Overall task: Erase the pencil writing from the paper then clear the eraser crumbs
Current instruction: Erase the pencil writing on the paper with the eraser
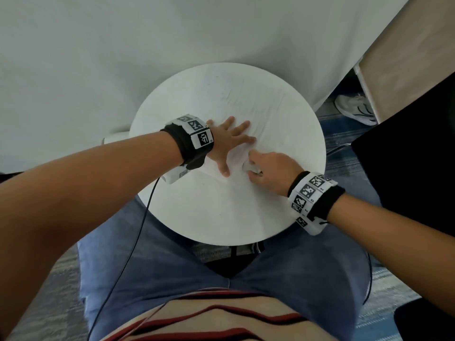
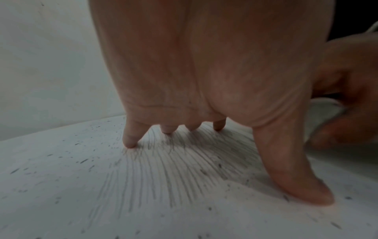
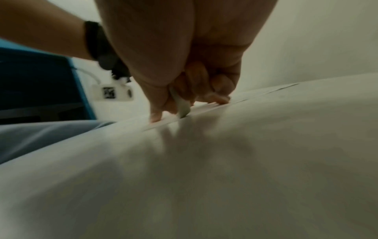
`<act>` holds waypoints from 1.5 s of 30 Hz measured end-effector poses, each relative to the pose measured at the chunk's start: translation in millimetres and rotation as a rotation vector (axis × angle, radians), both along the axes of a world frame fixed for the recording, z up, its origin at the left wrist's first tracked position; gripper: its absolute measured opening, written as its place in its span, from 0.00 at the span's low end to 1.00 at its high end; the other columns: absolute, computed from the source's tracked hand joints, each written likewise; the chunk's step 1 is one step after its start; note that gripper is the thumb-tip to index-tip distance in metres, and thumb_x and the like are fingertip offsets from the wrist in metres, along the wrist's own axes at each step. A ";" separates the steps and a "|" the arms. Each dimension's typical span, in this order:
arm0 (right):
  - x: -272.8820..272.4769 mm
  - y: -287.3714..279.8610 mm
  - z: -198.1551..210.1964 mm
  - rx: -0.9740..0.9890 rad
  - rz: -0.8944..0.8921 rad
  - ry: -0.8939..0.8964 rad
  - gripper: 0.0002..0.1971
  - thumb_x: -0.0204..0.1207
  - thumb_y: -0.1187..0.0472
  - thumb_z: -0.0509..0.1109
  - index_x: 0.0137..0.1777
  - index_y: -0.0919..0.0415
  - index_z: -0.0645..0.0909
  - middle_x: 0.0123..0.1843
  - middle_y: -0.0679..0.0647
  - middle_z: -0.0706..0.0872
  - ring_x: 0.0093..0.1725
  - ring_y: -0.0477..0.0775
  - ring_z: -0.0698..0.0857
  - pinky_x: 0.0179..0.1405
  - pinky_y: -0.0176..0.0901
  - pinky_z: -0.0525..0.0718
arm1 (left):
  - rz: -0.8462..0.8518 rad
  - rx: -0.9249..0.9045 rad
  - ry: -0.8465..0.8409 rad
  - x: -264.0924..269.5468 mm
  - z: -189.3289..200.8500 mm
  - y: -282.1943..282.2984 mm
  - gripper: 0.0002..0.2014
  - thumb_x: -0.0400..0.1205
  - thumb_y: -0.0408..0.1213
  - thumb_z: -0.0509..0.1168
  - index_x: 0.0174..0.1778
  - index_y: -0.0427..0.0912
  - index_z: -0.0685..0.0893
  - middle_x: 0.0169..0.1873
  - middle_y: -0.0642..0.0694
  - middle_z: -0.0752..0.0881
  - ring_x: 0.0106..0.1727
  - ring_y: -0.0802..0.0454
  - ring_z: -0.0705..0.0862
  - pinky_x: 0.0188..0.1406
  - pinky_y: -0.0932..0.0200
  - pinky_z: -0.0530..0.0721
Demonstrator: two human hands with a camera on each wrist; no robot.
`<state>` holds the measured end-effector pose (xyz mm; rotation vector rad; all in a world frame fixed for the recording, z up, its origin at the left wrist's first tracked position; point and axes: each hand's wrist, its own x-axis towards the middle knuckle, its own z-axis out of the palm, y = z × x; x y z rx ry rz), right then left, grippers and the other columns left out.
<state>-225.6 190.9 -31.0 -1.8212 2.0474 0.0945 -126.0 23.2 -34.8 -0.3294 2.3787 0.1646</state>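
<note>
- Paper [image 1: 246, 112] lies flat on round white table [image 1: 221, 217].
- Left hand [image 1: 227, 141]: fingers spread wide, pressing paper down over pencil lines [image 2: 163, 169].
- Right hand [image 1: 270, 168] pinches white eraser [image 1: 251, 167], tip on paper.
- Dark crumbs [image 2: 83, 160] scattered on the sheet.

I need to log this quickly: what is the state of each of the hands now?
Left hand: open, fingers spread, pressing the white paper sheet.
Right hand: closed, gripping the small white eraser on the sheet.
</note>
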 end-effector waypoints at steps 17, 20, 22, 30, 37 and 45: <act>-1.8 -21.6 -4.0 -0.162 -0.116 -0.071 0.13 0.83 0.49 0.61 0.60 0.57 0.74 0.45 0.53 0.83 0.42 0.58 0.82 0.37 0.46 0.73 | 0.297 0.014 0.066 33.8 -3.1 -22.2 0.64 0.70 0.66 0.77 0.88 0.63 0.35 0.86 0.43 0.27 0.88 0.35 0.32 0.82 0.21 0.48; 22.3 -16.9 -7.3 -0.030 0.075 -0.106 0.14 0.82 0.49 0.61 0.61 0.56 0.74 0.48 0.54 0.85 0.44 0.59 0.84 0.40 0.48 0.78 | 0.274 -0.014 0.046 31.3 -0.6 -20.8 0.64 0.70 0.66 0.77 0.88 0.63 0.35 0.87 0.44 0.28 0.88 0.36 0.33 0.81 0.19 0.45; 20.0 -17.8 -5.3 0.001 0.078 -0.134 0.14 0.81 0.48 0.63 0.60 0.54 0.74 0.49 0.53 0.85 0.47 0.58 0.84 0.40 0.46 0.76 | 0.266 -0.021 0.034 31.0 0.3 -20.0 0.64 0.71 0.66 0.77 0.88 0.62 0.35 0.87 0.44 0.28 0.88 0.36 0.33 0.81 0.19 0.43; 40.9 -8.9 -3.2 0.012 0.148 -0.016 0.17 0.85 0.50 0.59 0.67 0.60 0.70 0.53 0.58 0.85 0.45 0.59 0.84 0.39 0.47 0.78 | 0.259 -0.029 0.035 31.4 1.7 -18.0 0.64 0.70 0.66 0.77 0.88 0.63 0.35 0.87 0.44 0.28 0.88 0.36 0.34 0.81 0.19 0.44; 29.8 -35.9 11.6 -0.084 -0.101 -0.067 0.18 0.82 0.48 0.64 0.66 0.57 0.73 0.51 0.57 0.85 0.43 0.57 0.82 0.37 0.44 0.74 | 0.244 -0.036 0.020 31.0 1.7 -19.0 0.64 0.71 0.68 0.76 0.88 0.63 0.33 0.86 0.44 0.26 0.88 0.35 0.33 0.81 0.18 0.43; 43.7 -20.4 9.9 0.123 0.045 -0.101 0.12 0.82 0.51 0.59 0.59 0.56 0.75 0.46 0.54 0.83 0.45 0.60 0.84 0.40 0.49 0.81 | 0.266 -0.003 0.037 32.8 2.3 -22.5 0.55 0.78 0.61 0.73 0.88 0.67 0.37 0.87 0.47 0.28 0.89 0.38 0.34 0.82 0.20 0.46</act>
